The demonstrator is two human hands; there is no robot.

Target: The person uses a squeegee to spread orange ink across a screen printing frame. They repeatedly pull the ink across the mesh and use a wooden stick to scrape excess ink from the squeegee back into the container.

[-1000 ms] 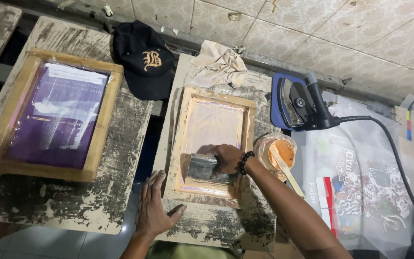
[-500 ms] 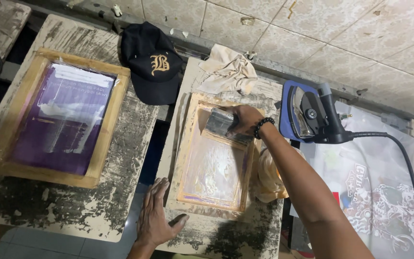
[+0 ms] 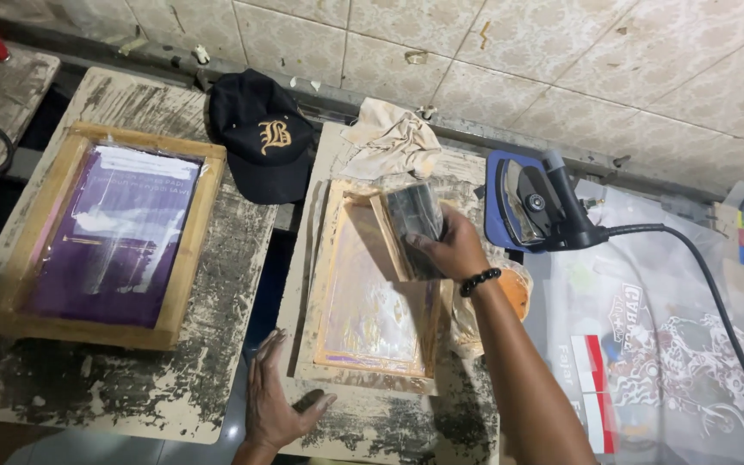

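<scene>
Two hands: right hand (image 3: 449,245) gripping squeegee (image 3: 413,213), left hand (image 3: 275,405) flat

Both arms were bare from the near edge of the view to the fingers, with no sleeve showing on either. The right hand (image 3: 448,245) carried a bracelet (image 3: 480,282) of round, glossy black beads strung closely around the wrist, the only thing worn on that arm. The left hand (image 3: 274,405) had no ring, watch or band, and its wrist was bare too. No gloves covered either hand, and the fingernails looked short and unpainted.
</scene>
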